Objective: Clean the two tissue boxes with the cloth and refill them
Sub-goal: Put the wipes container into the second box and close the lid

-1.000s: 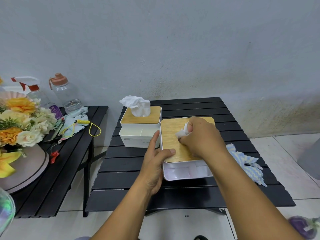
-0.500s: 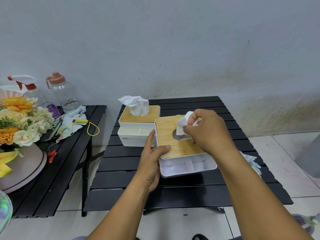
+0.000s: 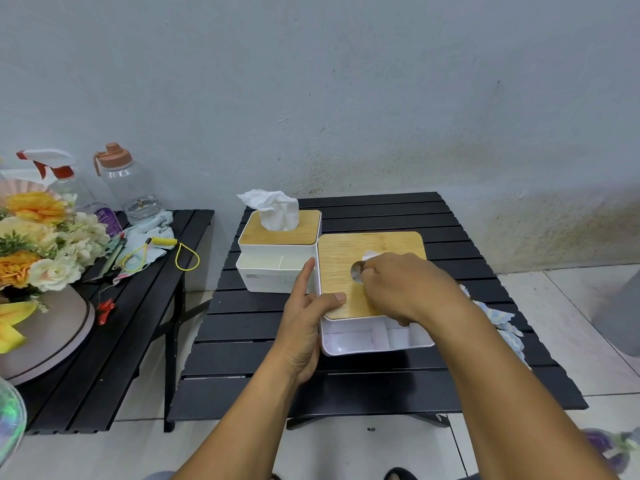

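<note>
Two white tissue boxes with bamboo lids stand side by side on the black slatted table [image 3: 363, 386]. The far left box [image 3: 277, 268] has a white tissue sticking up from its lid. The near box [image 3: 370, 282] lies flat on the table, its round lid hole partly showing. My left hand [image 3: 304, 320] grips the near box's left side, thumb on the lid. My right hand [image 3: 405, 285] pinches a small bit of white tissue [image 3: 370, 255] at the hole. The blue-and-white cloth [image 3: 502, 323] lies right of the box, partly hidden by my right arm.
A second black table [image 3: 114, 341] at the left carries artificial flowers [image 3: 41, 244], a spray bottle [image 3: 52, 171], a clear water bottle [image 3: 128, 188], a rag and a yellow coiled cord [image 3: 166, 247]. The wall stands just behind both tables. Tiled floor lies at the right.
The near box, tilted up half a second ago, now lies flat again. My right hand has dropped back to the lid hole with the tissue tip. My left hand keeps its grip.
</note>
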`<control>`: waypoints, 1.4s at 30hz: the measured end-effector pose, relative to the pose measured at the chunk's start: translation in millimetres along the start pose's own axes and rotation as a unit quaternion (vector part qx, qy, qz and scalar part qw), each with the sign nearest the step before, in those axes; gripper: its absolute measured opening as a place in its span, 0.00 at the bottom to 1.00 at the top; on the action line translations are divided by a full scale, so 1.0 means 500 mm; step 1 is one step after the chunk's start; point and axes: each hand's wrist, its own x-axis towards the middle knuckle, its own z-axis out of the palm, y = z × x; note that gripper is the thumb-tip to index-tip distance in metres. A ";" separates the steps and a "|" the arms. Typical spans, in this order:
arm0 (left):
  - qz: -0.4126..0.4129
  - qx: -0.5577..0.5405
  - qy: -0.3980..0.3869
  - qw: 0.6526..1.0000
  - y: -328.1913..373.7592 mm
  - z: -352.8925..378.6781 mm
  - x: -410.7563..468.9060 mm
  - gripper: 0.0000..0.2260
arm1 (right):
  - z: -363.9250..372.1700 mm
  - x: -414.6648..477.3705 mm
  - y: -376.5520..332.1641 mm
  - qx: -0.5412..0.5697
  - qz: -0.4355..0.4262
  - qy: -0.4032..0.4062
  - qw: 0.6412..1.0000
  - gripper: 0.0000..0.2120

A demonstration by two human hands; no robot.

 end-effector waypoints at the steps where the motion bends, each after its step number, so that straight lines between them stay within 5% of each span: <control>1: 0.001 0.001 -0.001 1.000 0.000 0.000 0.000 0.44 | -0.002 -0.002 -0.001 -0.006 -0.004 -0.003 1.000 0.19; 16: 0.010 0.004 -0.002 1.000 0.000 -0.004 0.004 0.43 | -0.009 -0.007 -0.008 0.070 0.004 -0.018 0.997 0.16; 31: 0.004 -0.019 0.010 1.000 -0.001 -0.007 0.010 0.40 | -0.001 0.003 0.002 0.175 -0.029 0.178 0.968 0.11; 35: -0.004 -0.027 0.007 1.000 -0.002 -0.005 0.010 0.42 | 0.001 0.014 0.015 0.215 -0.028 0.160 0.963 0.10; 42: -0.012 -0.031 0.007 0.999 -0.005 -0.006 0.006 0.42 | 0.007 0.017 0.011 0.124 -0.023 0.075 0.989 0.11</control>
